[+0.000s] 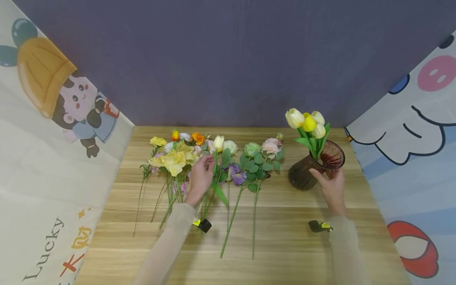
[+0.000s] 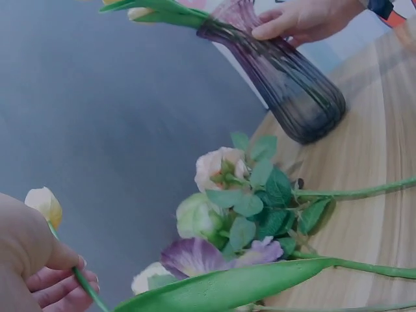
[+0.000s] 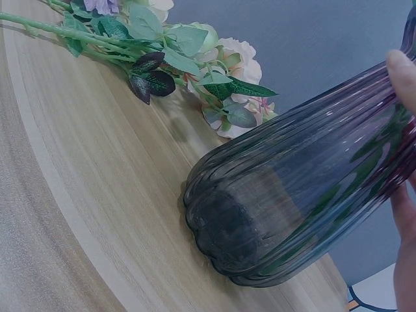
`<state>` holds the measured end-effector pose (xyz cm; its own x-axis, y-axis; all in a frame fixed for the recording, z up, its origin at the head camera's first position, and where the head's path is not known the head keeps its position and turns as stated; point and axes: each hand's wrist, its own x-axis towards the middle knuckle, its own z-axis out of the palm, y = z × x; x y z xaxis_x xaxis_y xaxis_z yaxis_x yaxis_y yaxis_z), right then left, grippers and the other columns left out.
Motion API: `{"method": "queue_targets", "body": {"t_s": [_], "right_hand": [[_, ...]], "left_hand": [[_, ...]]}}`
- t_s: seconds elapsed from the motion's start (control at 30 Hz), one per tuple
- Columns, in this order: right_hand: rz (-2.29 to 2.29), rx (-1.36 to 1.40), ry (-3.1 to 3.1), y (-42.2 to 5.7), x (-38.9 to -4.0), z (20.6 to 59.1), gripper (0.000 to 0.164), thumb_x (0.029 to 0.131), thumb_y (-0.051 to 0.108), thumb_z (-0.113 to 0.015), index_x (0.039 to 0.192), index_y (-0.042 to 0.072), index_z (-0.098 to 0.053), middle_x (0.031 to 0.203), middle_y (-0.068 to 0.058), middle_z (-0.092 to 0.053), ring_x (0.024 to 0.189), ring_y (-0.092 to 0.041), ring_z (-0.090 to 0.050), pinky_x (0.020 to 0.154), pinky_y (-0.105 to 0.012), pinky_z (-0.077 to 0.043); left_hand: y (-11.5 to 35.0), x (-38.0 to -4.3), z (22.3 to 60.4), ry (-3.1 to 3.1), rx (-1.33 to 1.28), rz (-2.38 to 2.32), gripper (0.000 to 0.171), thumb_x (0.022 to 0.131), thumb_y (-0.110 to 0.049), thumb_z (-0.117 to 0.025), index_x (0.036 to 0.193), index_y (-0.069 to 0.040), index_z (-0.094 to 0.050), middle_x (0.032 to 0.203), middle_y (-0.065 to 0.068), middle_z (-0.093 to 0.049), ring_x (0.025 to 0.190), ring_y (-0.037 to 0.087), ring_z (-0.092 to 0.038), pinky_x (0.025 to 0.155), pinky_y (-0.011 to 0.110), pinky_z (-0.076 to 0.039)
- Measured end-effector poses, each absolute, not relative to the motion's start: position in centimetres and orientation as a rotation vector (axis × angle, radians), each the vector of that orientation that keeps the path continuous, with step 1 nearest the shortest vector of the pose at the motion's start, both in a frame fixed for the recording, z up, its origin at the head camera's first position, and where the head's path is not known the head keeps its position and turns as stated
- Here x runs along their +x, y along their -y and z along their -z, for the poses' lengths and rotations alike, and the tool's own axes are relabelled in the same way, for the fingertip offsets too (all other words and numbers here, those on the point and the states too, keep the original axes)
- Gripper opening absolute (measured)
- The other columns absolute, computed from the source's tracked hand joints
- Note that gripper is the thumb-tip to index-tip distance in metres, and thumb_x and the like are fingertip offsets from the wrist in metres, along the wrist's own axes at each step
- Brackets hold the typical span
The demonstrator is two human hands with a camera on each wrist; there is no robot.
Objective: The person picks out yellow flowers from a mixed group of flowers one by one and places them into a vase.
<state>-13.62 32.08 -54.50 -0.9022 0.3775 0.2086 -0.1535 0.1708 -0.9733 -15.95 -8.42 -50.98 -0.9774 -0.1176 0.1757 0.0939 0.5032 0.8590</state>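
My left hand (image 1: 201,177) pinches the green stem (image 2: 86,286) of a cream-yellow tulip (image 1: 219,142) between thumb and fingers, above the loose flowers. A long green leaf (image 2: 227,286) of that tulip crosses the lower part of the left wrist view. At the right, my right hand (image 1: 334,190) grips the neck of a ribbed, purple-brown glass vase (image 1: 302,174), thumb on the near side. Several white and yellow tulips (image 1: 308,122) stand in the vase and lean to the left over its rim. Their stems show through the glass (image 3: 312,188).
Yellow flowers (image 1: 174,160), an orange flower (image 1: 198,138), a purple iris (image 1: 236,174), a green rose (image 1: 252,149) and a pink rose (image 1: 271,146) lie on the wooden table (image 1: 278,237), stems towards me. A dark wall (image 1: 228,63) stands behind; printed sheets (image 1: 39,158) flank both sides.
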Motion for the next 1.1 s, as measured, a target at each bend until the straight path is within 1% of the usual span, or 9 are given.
{"method": "queue_targets", "body": {"t_s": [0.2,0.27,0.33,0.6,0.77,0.97,1.1], "right_hand": [[-1.768,-0.213,2.052,-32.1,-13.7,54.5,0.073,0.086,-0.009,-0.078,0.149,0.012,-0.048,0.137,0.003,-0.059,0.127,-0.008,-0.056,0.101,-0.011,-0.046],[-1.763,-0.216,2.056,-32.1,-13.7,54.6,0.074,0.086,-0.008,-0.079,0.149,0.013,-0.047,0.137,0.003,-0.059,0.127,-0.007,-0.055,0.101,-0.011,-0.046],[-1.766,-0.222,2.057,-32.1,-13.7,54.6,0.073,0.086,-0.007,-0.079,0.149,0.013,-0.047,0.138,0.003,-0.059,0.127,-0.007,-0.055,0.101,-0.011,-0.046],[-1.781,-0.218,2.05,-32.1,-13.7,54.6,0.072,0.086,-0.008,-0.078,0.149,0.013,-0.048,0.137,0.002,-0.059,0.126,-0.008,-0.056,0.1,-0.011,-0.047],[-1.788,-0.211,2.034,-32.1,-13.7,54.7,0.072,0.086,-0.01,-0.078,0.148,0.013,-0.049,0.135,0.003,-0.06,0.125,-0.009,-0.056,0.098,-0.011,-0.047],[-1.78,-0.214,2.051,-32.1,-13.6,54.7,0.074,0.085,-0.008,-0.079,0.149,0.013,-0.048,0.137,0.001,-0.059,0.126,-0.009,-0.056,0.099,-0.011,-0.047],[-1.787,-0.214,2.059,-32.2,-13.6,54.7,0.074,0.086,-0.007,-0.079,0.15,0.014,-0.047,0.139,-0.001,-0.058,0.127,-0.01,-0.056,0.1,-0.011,-0.047]], "left_hand": [[8.3,-15.9,49.5,2.532,-0.004,1.534,0.027,0.1,-0.002,-0.065,0.126,0.003,-0.067,0.114,0.021,-0.072,0.103,0.035,-0.07,0.093,0.045,-0.059],[8.2,-15.8,48.9,2.528,-0.021,1.531,0.027,0.1,-0.002,-0.065,0.126,0.001,-0.068,0.115,0.019,-0.072,0.104,0.033,-0.07,0.094,0.043,-0.059],[8.1,-15.8,48.5,2.503,-0.058,1.53,0.026,0.1,-0.001,-0.066,0.126,0.001,-0.068,0.115,0.019,-0.072,0.104,0.032,-0.07,0.094,0.043,-0.059],[7.5,-15.4,46.4,2.321,-0.248,1.576,0.021,0.099,-0.001,-0.066,0.12,0.005,-0.068,0.107,0.02,-0.073,0.097,0.032,-0.072,0.088,0.04,-0.062],[7.0,-15.1,45.1,2.255,-0.279,1.625,0.02,0.098,-0.001,-0.068,0.117,0.005,-0.068,0.107,0.02,-0.073,0.097,0.032,-0.071,0.087,0.039,-0.062],[6.3,-14.6,43.3,2.159,-0.315,1.702,0.018,0.098,-0.003,-0.07,0.113,0.005,-0.067,0.106,0.02,-0.072,0.097,0.032,-0.071,0.085,0.04,-0.063],[5.7,-14.2,42.2,2.071,-0.37,1.769,0.018,0.096,0.0,-0.071,0.111,0.007,-0.065,0.105,0.021,-0.071,0.095,0.031,-0.071,0.084,0.04,-0.064]]}}
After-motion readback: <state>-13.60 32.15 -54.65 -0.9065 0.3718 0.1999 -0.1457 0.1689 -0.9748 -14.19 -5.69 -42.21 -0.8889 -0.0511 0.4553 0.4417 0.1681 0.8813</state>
